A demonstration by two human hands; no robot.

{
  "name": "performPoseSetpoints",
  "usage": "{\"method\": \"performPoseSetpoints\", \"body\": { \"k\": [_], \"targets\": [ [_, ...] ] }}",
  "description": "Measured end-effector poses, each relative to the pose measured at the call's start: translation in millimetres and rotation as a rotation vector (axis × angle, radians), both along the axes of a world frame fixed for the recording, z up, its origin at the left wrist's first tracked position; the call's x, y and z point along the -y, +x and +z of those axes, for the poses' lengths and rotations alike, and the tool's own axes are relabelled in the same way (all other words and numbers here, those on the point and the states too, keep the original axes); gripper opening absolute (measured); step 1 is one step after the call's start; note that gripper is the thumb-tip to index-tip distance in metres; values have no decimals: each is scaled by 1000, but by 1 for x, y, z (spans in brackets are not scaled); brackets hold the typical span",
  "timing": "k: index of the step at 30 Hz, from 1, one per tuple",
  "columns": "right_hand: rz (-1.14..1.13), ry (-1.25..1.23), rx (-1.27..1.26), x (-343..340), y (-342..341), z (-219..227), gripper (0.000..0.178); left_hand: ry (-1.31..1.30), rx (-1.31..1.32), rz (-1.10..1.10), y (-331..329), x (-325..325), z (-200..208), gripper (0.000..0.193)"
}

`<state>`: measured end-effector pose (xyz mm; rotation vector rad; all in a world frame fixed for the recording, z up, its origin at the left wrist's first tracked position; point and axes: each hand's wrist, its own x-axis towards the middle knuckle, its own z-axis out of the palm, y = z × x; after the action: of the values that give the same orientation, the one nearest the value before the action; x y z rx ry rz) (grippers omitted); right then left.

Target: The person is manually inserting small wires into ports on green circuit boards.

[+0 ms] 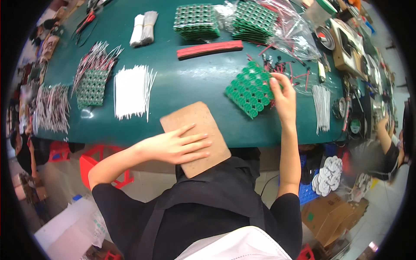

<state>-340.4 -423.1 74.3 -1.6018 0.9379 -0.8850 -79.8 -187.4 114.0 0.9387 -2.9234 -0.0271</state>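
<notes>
My left hand (pixel 186 144) lies flat with its fingers spread on a brown board (pixel 197 117), which juts over the table's near edge toward my lap. My right hand (pixel 284 93) pinches the right edge of a green circuit board panel (pixel 250 92) made of many round sections. That panel is tilted over the table, beside a scatter of small red and black wired parts (pixel 277 65). Beyond it stand two stacks of similar panels, one on the left (pixel 197 19) and one on the right (pixel 255 19). A red and black strip (pixel 209 50) lies across the table before them.
White wires (pixel 133 92) lie in a pile on the left of the green table (pixel 173 86), near a panel with wires attached (pixel 92 86) and another wire pile (pixel 52 108). At right are more white wires (pixel 321 108), a plastic bag (pixel 294 32) and a beige machine (pixel 346 47). Other people sit nearby.
</notes>
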Motion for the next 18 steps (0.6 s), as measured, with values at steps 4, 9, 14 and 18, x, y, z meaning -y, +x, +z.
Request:
{"method": "performPoseSetpoints", "body": {
  "k": [4,9,14,18],
  "targets": [
    [250,-16,-223,-17,19,-12,21,-410,-233,298,50,26,64,24],
    [82,-710,-437,-64,63,-7,22,-784,47,778,151,121,63,51],
    [-211,-661,-644,-57,23,13,18,-503,114,1091,246,154,-22,66],
    [-390,-600,-969,-45,-41,-1,23,-185,-28,955,148,135,-14,84]
  ]
}}
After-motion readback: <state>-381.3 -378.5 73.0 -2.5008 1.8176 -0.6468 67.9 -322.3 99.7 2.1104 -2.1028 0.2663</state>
